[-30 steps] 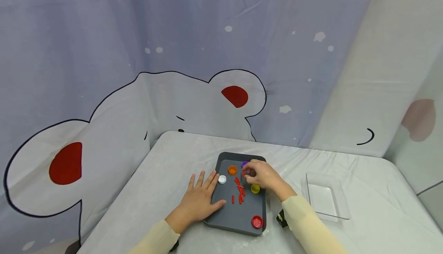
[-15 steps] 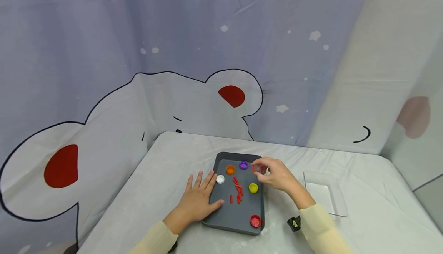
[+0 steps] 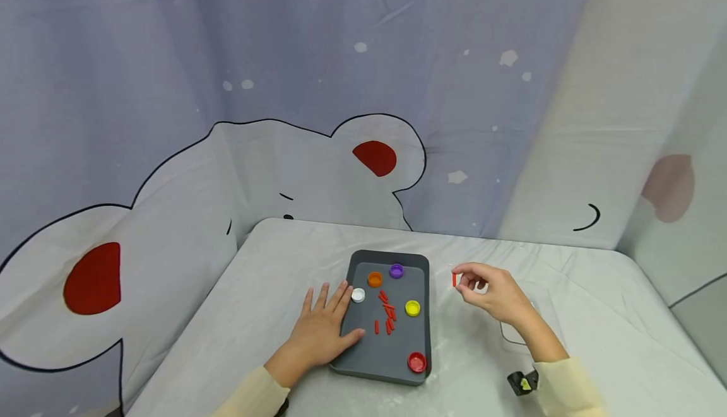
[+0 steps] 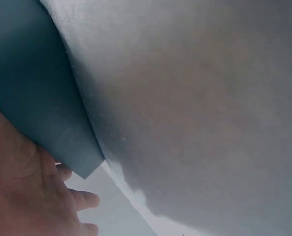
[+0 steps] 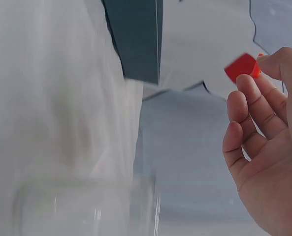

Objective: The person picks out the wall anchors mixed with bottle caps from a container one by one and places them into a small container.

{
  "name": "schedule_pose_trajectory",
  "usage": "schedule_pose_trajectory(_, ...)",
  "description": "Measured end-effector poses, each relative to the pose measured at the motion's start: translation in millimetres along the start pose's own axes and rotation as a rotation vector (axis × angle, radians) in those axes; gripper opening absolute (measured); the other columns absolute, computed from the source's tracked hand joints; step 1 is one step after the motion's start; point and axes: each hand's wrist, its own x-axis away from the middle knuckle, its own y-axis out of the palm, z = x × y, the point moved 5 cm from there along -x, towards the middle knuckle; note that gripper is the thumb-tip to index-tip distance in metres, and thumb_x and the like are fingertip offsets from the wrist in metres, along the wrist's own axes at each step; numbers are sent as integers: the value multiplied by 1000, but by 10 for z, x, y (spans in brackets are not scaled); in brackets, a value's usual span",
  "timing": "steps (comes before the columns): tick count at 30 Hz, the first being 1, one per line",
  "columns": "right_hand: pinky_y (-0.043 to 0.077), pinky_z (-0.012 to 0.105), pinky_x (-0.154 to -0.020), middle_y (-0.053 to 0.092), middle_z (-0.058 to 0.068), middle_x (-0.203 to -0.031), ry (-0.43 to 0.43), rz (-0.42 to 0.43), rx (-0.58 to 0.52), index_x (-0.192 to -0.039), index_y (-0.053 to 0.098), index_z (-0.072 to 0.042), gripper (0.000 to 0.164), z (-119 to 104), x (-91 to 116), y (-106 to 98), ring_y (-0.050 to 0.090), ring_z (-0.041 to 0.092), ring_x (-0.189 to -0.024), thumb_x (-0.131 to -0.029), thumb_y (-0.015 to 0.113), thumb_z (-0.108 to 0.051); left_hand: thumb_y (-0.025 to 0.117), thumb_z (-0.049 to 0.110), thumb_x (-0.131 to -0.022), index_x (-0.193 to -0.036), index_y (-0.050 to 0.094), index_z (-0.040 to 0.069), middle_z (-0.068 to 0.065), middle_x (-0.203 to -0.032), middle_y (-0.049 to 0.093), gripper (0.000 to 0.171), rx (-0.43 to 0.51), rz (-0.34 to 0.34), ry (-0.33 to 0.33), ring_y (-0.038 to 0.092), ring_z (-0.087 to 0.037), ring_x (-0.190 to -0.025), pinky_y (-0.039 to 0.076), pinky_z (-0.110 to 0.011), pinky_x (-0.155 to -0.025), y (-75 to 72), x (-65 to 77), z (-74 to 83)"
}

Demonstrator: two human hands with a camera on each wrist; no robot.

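Note:
In the head view my right hand (image 3: 494, 294) is over the sheet just right of a dark grey tray (image 3: 392, 357), pinching a short red stick (image 3: 454, 279) upright between thumb and index finger. The right wrist view shows that red stick (image 5: 257, 70) mostly hidden by the fingertips, the other fingers loosely curled. My left hand (image 3: 318, 335) rests with spread fingers along the tray's left rim. Several more red sticks (image 3: 389, 311) lie loose in the tray's middle. Around them sit small round caps: purple (image 3: 396, 270), orange (image 3: 374, 279), white (image 3: 358, 295), yellow (image 3: 413, 308) and red (image 3: 417, 362).
A clear plastic container (image 3: 542, 303) stands right of the tray, partly behind my right hand and forearm; its rim (image 5: 86, 184) shows blurred in the right wrist view. White sheeting (image 3: 307, 240) covers the table. A printed curtain (image 3: 318, 57) hangs behind it.
My right hand has lifted a red stick from over the tray and carried it right, past the tray's right edge, toward the clear container. My left hand has stayed on the tray's rim.

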Motion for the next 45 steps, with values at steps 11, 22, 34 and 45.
schedule_pose_trajectory(11, 47, 17, -66, 69, -11, -82, 79, 60, 28, -111, 73, -9, 27, 177, 340, -427, 59, 3, -73, -86, 74, 1, 48, 68, -96, -161, 29, 11, -6, -168, 23, 88, -12, 7, -3, 17, -44, -153, 8, -66, -120, -23, 11, -19)
schedule_pose_trajectory(22, 45, 14, -65, 69, -10, -82, 129, 93, 76, -112, 71, -6, 27, 382, 598, -752, 58, 2, -71, -87, 74, 1, 50, 67, -96, -161, 28, 11, -7, -168, 22, 89, 8, -1, -3, 16, -45, -153, 5, -66, -119, -14, 13, -18)
schedule_pose_trajectory(34, 46, 15, -64, 68, -12, -81, 159, 71, 80, -115, 71, -1, 28, 531, 697, -822, 58, 2, -70, -87, 72, 2, 49, 66, -97, -161, 29, 11, -6, -168, 23, 87, -4, -8, -4, 17, -45, -153, 7, -66, -120, -59, 22, 35)
schedule_pose_trajectory(45, 48, 18, -64, 69, -7, -85, 172, 25, 54, -121, 71, -5, 31, 475, 532, -662, 58, 2, -72, -90, 73, -2, 50, 65, -97, -160, 30, 11, -7, -168, 24, 86, -19, -1, 3, 18, -46, -152, 8, -66, -120, -64, 26, 36)
